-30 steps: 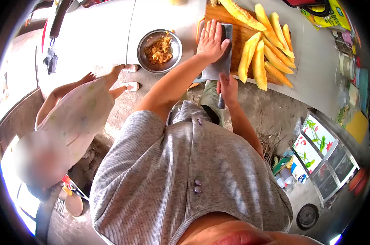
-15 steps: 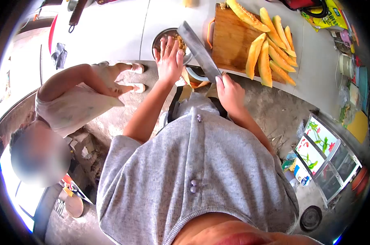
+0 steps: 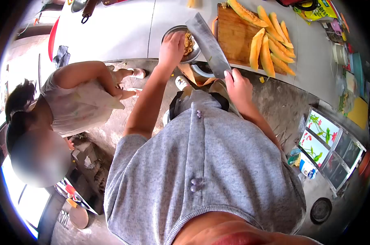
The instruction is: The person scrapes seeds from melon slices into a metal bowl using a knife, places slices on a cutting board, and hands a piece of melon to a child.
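In the head view, my right hand (image 3: 239,86) is closed round the handle of a cleaver (image 3: 209,43), whose wide blade points up and left, over the right rim of a metal bowl (image 3: 195,53). Yellow-brown melon seeds and pulp (image 3: 188,43) lie inside the bowl. Over the bowl's left side is my left hand (image 3: 171,50), its fingers curled in and pressed together; their tips are hidden. Right of the blade, a wooden cutting board (image 3: 234,41) carries several orange melon slices (image 3: 256,48), mostly along its right half.
The white tabletop (image 3: 111,32) ends just in front of me. Another person (image 3: 83,94) stands on the left beside the table. Packets and containers line the far right, with a yellow bag (image 3: 317,10) at the back. A framed panel (image 3: 332,151) leans at the lower right.
My left hand's fingers were spread over the bowl and are now curled in. The cleaver has moved slightly right, and the other person leans differently. The whole view has shifted a little.
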`<state>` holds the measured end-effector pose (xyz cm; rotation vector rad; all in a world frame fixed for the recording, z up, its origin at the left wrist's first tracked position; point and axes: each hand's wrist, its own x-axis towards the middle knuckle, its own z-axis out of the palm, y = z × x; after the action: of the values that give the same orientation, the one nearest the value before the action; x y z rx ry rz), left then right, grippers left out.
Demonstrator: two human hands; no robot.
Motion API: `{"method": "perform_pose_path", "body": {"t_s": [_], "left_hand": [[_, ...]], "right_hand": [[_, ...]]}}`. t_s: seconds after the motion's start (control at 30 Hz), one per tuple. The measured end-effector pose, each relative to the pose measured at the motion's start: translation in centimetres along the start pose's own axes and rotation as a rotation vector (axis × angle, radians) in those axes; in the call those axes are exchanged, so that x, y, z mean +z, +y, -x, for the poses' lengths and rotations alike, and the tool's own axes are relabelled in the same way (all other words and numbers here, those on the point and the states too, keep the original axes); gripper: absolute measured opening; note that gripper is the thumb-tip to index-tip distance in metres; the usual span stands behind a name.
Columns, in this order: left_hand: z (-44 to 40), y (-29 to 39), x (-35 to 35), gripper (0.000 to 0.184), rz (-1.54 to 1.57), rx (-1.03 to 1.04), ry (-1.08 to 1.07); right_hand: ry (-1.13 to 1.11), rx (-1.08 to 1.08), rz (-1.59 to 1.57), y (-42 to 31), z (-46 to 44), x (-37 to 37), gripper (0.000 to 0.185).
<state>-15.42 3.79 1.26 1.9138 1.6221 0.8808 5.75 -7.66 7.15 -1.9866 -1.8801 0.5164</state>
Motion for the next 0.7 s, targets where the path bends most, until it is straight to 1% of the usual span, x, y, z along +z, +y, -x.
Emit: {"method": "perform_pose_path", "body": {"t_s": [0.03, 0.07, 0.1, 0.13, 0.17, 0.2, 0.23, 0.27, 0.3, 0.33, 0.4, 0.47, 0.5, 0.57, 0.6, 0.63, 0.7], "left_hand": [[-0.1, 0.1, 0.0, 0.011, 0.131, 0.055, 0.145], [-0.1, -0.1, 0.1, 0.011, 0.135, 0.061, 0.141], [-0.1, -0.3, 0.4, 0.008, 0.046, 0.030, 0.104], [-0.2, -0.6, 0.9, 0.010, -0.039, 0.004, 0.065], [0.0, -1.3, 1.7, 0.010, -0.026, 0.023, 0.057], [0.1, -2.6, 2.5, 0.011, -0.092, 0.016, -0.059], [-0.3, -3.1, 2.8, 0.012, -0.161, 0.013, -0.173], [-0.5, -3.6, 3.0, 0.019, -0.294, 0.030, -0.285], [-0.3, -2.1, 2.7, 0.026, -0.405, -0.001, -0.309], [0.1, -1.4, 2.2, 0.028, -0.440, 0.086, -0.298], [-0.1, -0.3, 1.6, 0.030, -0.475, 0.178, -0.286], [-0.8, 0.8, 1.3, 0.030, -0.460, -0.101, -0.599], [-0.5, 0.4, 1.7, 0.030, -0.464, -0.100, -0.602], [0.4, -1.7, 2.8, 0.021, -0.325, 0.195, -0.267], [0.5, -2.0, 3.0, 0.017, -0.349, 0.291, -0.217], [0.1, -0.6, 2.3, 0.017, -0.359, 0.291, -0.220], [-0.7, 2.0, 1.0, 0.019, -0.562, -0.026, -0.600]], "right_hand": [[0.006, 0.004, 0.002, -0.2, 0.1, -0.4, 0.027], [0.016, 0.018, -0.039, -0.5, 0.4, -0.9, 0.027], [0.028, 0.035, -0.079, -0.6, 0.6, -1.2, 0.026], [0.041, 0.045, -0.073, -0.5, 0.8, -1.4, 0.026], [0.015, 0.054, -0.077, -0.4, 0.9, -1.6, 0.025], [-0.006, 0.064, -0.082, -0.3, 0.9, -1.9, 0.024], [0.019, 0.080, -0.074, -0.2, 0.8, -2.1, 0.024], [0.034, 0.060, -0.084, -0.2, 0.8, -2.1, 0.024], [0.043, 0.039, -0.095, -0.1, 0.8, -2.3, 0.025], [0.029, 0.056, -0.112, 0.1, 0.9, -2.4, 0.026], [0.022, 0.062, -0.121, 0.6, 0.9, -2.9, 0.026], [0.026, 0.038, -0.153, 1.5, 0.6, -3.0, 0.028], [0.027, 0.041, -0.157, 2.2, 0.5, -3.1, 0.028], [0.016, 0.008, -0.171, 3.4, -0.1, -3.3, 0.028], [0.015, 0.008, -0.181, 3.8, -0.4, -3.6, 0.028], [0.013, -0.002, -0.193, 4.2, -0.7, -4.0, 0.028], [0.008, -0.013, -0.214, 5.3, -1.4, -4.6, 0.028]]}}
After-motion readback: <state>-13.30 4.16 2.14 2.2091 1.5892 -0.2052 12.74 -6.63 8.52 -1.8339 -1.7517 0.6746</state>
